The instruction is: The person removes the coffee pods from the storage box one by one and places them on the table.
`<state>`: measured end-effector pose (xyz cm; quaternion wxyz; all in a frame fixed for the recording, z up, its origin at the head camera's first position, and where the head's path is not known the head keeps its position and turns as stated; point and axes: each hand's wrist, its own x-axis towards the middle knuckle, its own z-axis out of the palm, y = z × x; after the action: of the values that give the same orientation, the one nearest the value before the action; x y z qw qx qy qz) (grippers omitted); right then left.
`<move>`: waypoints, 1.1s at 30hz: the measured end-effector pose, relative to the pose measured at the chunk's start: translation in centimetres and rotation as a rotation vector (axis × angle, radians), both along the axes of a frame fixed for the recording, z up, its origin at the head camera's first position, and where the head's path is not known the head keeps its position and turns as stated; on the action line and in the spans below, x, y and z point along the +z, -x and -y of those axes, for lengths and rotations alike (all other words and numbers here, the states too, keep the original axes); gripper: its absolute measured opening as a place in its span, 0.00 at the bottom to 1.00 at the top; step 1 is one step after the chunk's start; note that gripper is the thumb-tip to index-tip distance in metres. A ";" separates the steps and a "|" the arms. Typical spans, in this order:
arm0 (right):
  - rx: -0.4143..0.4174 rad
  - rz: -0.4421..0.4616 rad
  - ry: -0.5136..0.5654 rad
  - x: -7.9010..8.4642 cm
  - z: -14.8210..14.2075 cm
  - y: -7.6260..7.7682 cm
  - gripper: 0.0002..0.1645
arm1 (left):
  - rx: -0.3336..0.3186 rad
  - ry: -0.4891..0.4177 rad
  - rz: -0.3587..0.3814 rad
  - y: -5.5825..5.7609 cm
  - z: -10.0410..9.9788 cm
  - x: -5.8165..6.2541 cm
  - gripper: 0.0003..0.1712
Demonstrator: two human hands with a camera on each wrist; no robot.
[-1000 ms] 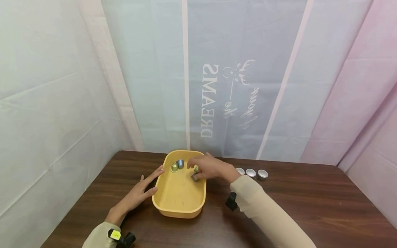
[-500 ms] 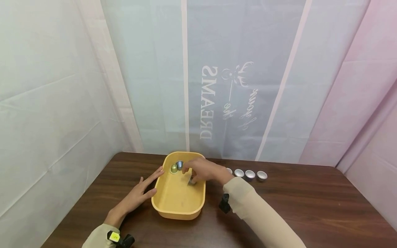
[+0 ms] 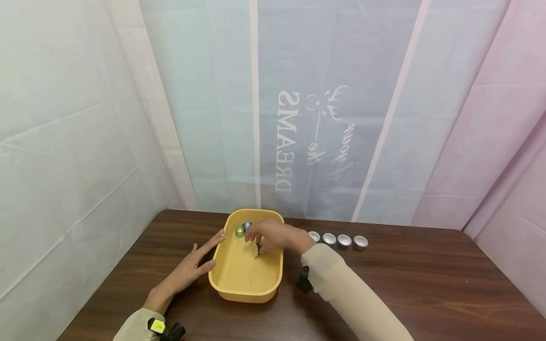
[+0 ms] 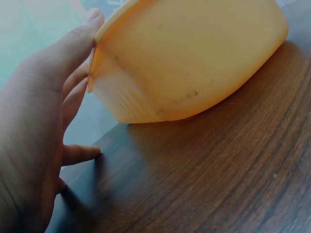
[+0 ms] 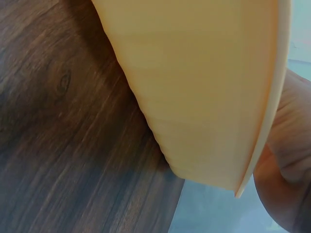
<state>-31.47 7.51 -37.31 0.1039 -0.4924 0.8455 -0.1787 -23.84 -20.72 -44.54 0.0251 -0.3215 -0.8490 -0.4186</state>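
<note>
A yellow plastic basin [image 3: 246, 292] stands on the table. My left hand [image 3: 192, 265] rests on its left rim with fingers extended; in the left wrist view the left hand [image 4: 39, 102] touches that rim with the thumb and some fingers. My right hand [image 3: 275, 234] reaches over the right rim into the basin, fingers bent down. A coffee capsule [image 3: 256, 250] is pinched at its thumb and fingers, tilted with the pale lid facing left. Beside the fingertips lie a green capsule [image 3: 240, 232] and a partly covered blue capsule [image 3: 246, 226]. The basin wall hides the fingertips from the right wrist view.
Several coffee capsules [image 3: 329, 238] stand in a row, silver lids up, right of the basin near the back edge. The dark wooden table [image 3: 426, 279] extends to the right. A printed curtain [image 3: 315, 118] hangs behind it.
My right hand has moved left and slightly down inside the basin. The capsule at its fingers has shifted left, its lid turned to face left. My left hand stays at the rim.
</note>
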 end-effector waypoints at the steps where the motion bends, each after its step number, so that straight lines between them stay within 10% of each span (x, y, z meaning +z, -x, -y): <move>1: 0.003 0.006 0.004 0.0 0.1 0.0 0.27 | 0.000 0.002 0.000 0.0 0.0 0.0 0.34; 33: -0.029 -0.051 -0.068 -1.0 0.9 0.5 0.20 | -0.012 -0.004 -0.004 0.1 0.1 -0.1 0.34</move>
<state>-32.01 6.65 -38.27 0.0965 -0.4805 0.8605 -0.1388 -23.96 -20.80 -44.61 0.0248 -0.3274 -0.8461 -0.4199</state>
